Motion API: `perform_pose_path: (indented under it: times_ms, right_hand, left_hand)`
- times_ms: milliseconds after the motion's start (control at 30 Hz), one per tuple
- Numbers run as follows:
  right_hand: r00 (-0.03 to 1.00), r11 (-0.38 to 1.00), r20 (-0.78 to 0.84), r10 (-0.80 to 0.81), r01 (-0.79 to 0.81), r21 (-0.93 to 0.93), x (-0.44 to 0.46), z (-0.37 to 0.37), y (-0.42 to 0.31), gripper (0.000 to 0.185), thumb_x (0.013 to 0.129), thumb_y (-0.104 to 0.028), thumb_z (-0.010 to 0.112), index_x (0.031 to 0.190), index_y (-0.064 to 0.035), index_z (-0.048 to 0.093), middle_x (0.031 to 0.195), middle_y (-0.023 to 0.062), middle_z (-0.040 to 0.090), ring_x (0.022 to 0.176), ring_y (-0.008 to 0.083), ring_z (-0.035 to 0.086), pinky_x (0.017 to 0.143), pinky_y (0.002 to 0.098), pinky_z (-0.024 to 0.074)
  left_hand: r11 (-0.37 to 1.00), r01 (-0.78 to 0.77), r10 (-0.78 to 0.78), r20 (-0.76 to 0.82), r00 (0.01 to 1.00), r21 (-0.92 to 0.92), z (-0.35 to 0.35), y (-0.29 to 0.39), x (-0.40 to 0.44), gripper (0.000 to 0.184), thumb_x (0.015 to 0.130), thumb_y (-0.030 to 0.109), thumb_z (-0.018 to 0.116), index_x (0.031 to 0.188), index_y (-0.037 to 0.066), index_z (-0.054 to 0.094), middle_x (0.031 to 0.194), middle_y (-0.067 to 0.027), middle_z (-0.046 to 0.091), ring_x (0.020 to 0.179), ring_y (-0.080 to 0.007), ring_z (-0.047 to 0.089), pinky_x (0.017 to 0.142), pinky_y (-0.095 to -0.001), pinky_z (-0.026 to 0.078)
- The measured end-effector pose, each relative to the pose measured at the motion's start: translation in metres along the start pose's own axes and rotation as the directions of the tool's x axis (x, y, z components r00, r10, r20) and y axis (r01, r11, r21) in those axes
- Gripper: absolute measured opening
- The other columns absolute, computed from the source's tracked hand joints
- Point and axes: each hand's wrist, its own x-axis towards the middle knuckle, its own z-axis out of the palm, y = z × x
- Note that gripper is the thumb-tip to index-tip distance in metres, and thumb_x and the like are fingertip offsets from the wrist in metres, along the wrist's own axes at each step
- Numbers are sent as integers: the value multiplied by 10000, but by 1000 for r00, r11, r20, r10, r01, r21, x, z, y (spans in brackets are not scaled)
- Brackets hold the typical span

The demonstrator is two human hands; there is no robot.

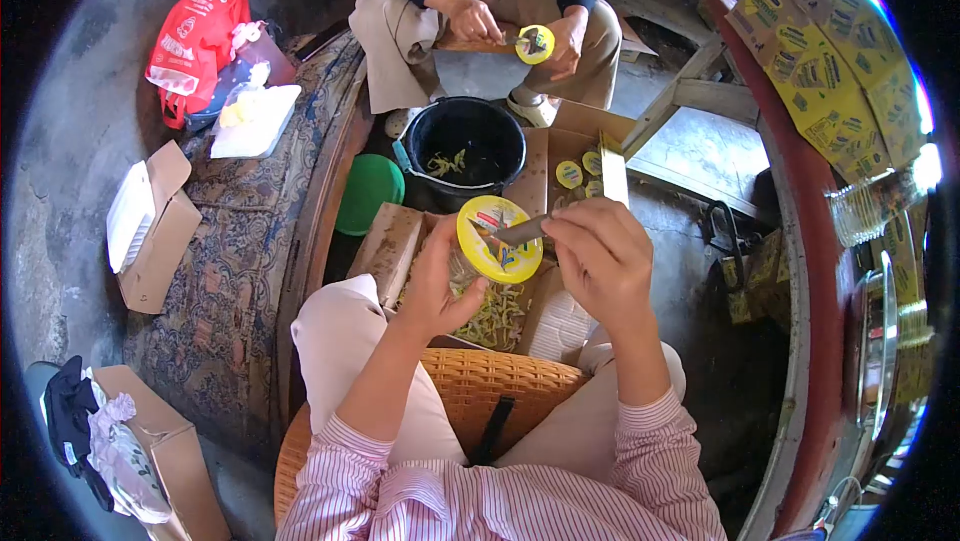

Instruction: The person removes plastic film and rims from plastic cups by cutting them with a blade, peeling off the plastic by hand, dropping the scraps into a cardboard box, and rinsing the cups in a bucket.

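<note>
My left hand (432, 289) is wrapped round a clear plastic cup with a printed yellow lid (488, 263), its top tilted toward me. In my right hand (606, 253) is a small knife (524, 231), pinched near its end, with its blade lying across the lid. Whether the tip has pierced the lid is too small to tell. Below the cup, a cardboard box (375, 249) holds many yellow-green strips (492, 319). Beyond it stands a black bucket (464, 131) with a few similar strips inside.
Opposite me, a seated person holds another yellow-lidded cup (535, 45). Several such cups (570, 175) stand in a carton behind my right hand. A green lid (370, 195) lies left of the bucket. A woven stool (510, 381) is between my legs. Yellow cartons (825, 71) are stacked at right.
</note>
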Motion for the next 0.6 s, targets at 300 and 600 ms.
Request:
perform_pose_path:
  times_ms: [300, 600]
  right_hand:
    - [999, 1000, 33, 3, -2, -21, -10, 5, -2, 201, 557, -44, 628, 758, -40, 638, 780, 50, 595, 735, 213, 579, 606, 315, 485]
    - [1000, 1000, 8, -6, 6, 8, -11, -1, -8, 222, 558, -25, 635, 780, -38, 644, 799, 67, 603, 714, 225, 579, 611, 322, 488]
  left_hand:
    - [994, -82, 82, 4, 997, 74, 0, 0, 2, 641, 654, 138, 663, 1195, -41, 369, 1097, -179, 492, 1008, -275, 509, 878, -347, 396]
    - [991, -65, 66, -4, 998, 113, 1, -1, 2, 702, 590, 174, 740, 1178, -12, 405, 1065, -153, 534, 953, -259, 554, 849, -335, 421]
